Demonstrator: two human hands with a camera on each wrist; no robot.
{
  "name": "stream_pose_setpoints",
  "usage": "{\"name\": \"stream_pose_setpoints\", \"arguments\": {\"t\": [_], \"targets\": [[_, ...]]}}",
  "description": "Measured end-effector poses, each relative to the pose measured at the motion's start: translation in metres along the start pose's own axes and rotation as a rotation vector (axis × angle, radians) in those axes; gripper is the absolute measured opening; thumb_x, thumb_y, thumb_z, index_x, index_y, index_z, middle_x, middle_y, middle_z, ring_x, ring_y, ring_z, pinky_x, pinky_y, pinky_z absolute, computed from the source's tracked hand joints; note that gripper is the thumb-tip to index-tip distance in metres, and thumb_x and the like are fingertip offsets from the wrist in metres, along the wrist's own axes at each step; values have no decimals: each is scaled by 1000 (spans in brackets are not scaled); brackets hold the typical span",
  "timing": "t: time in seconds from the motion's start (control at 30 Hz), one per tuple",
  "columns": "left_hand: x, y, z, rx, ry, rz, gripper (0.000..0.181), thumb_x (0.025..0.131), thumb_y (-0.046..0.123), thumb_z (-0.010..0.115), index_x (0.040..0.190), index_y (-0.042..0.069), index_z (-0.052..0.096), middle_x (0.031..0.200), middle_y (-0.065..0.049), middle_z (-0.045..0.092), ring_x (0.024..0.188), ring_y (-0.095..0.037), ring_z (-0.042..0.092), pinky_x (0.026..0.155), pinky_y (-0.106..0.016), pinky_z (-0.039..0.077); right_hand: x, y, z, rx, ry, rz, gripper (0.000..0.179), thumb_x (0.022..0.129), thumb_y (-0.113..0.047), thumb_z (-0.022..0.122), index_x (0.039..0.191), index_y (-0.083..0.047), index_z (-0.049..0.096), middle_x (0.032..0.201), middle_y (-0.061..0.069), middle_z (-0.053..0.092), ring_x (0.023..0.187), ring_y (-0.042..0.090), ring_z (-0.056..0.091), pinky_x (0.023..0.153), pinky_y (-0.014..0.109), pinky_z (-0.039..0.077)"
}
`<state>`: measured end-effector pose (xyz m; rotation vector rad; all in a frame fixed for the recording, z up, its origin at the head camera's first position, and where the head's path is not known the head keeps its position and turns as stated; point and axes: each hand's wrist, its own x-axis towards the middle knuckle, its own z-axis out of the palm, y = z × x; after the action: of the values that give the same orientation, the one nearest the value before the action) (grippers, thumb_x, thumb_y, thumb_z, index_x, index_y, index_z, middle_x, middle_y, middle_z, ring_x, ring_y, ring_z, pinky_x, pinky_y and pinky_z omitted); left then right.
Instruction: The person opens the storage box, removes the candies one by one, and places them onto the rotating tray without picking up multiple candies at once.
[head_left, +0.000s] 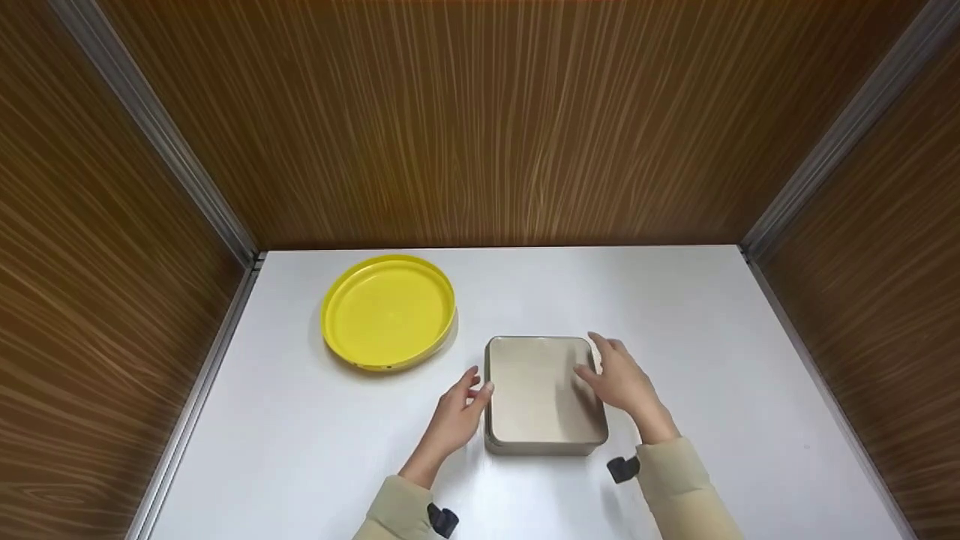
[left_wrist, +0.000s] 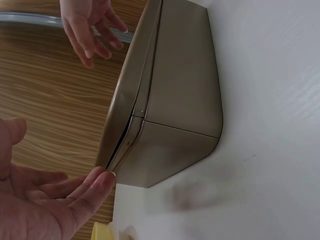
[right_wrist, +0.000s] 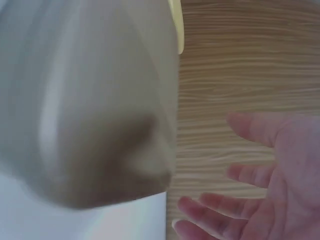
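A metallic beige tin box with rounded corners stands on the white table between the two hands. Its lid sits slightly raised along one side, where a dark gap shows near the corner. At that left side is my left hand, its fingertips right at the lid's rim and its thumb apart from the box. On the opposite side my right hand hovers by the upper right edge with spread fingers. The right wrist view shows bare background between that hand and the box.
A round yellow tray-like lid or dish lies at the back left of the white table. Wood-grain panels with grey metal corner strips enclose the back and both sides.
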<state>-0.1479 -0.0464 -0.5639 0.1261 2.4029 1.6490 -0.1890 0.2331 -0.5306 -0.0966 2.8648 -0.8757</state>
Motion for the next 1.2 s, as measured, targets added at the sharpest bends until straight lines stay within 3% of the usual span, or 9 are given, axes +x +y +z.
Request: {"name": "stream_pose_setpoints", "arguments": {"t": [0.1,0.47,0.7,0.93,1.2], "targets": [[1,3,1,6,-3,-5,59,105,35,43,147,-6,35,138,-23,50,115,-28,55,96,-44,48,-5,8,4,20,-1,45,67,96,-29,62,148,3,35,137,30,44,110,40,59,84,53,52],[5,6,6,-4,-33,-30,57,106,34,41,147,-4,36,134,-16,55,118,-27,53,99,-44,45,-12,21,16,82,-53,145,63,97,-30,59,140,12,40,122,30,58,97,35,65,80,48,55],[6,5,11,15,-14,-47,49,104,30,47,141,-2,46,115,-8,57,100,-20,53,81,-37,48,-14,22,21,96,-59,162,60,96,-29,58,136,14,45,109,22,65,85,24,65,73,41,56],[5,7,16,6,5,-84,51,103,29,50,142,-3,44,112,-8,56,96,-19,54,78,-35,49,-16,17,23,117,-56,184,60,96,-29,59,136,13,45,105,21,65,80,22,66,71,41,57],[3,11,18,-12,16,-68,52,102,27,52,142,-5,44,103,-6,55,86,-17,51,68,-28,45,-15,15,23,114,-47,198,59,96,-29,59,136,13,45,104,22,66,78,22,65,68,39,57]]}}
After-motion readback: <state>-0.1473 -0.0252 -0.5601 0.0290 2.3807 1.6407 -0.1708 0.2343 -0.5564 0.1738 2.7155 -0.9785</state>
